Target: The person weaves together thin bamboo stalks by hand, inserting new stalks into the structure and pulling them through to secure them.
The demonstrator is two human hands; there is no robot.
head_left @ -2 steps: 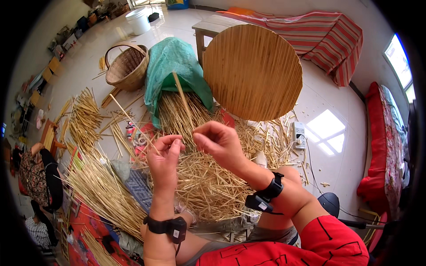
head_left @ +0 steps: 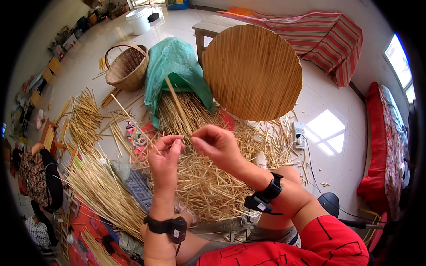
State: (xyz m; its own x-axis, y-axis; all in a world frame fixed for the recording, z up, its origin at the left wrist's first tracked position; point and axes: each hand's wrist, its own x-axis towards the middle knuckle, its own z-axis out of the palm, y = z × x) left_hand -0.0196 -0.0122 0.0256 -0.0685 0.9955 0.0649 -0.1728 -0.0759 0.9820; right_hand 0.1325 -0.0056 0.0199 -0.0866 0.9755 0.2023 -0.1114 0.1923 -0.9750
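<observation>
My left hand (head_left: 165, 162) is closed in a pinch on a thin straw stalk (head_left: 126, 112), which slants up and to the left from my fingers. Close beside it, my right hand (head_left: 218, 145) has its thumb and forefinger pinched together. From those fingertips a flat, pale straw strip (head_left: 176, 98) rises toward the green sack. Beneath both hands spreads a heap of loose cut straw (head_left: 211, 186). The fingertips of the two hands are a short gap apart.
A green sack (head_left: 173, 57) full of stalks lies ahead, beside a wicker basket (head_left: 126, 68) and a round slatted board (head_left: 253, 73) against a bench. Long stalks (head_left: 104, 190) lie at left. A power strip (head_left: 299, 135) with a cable sits at right. Another person (head_left: 37, 173) is at far left.
My right hand has shifted slightly left and down toward my left hand, and the flat straw strip has moved with it. The left hand stays about where it was.
</observation>
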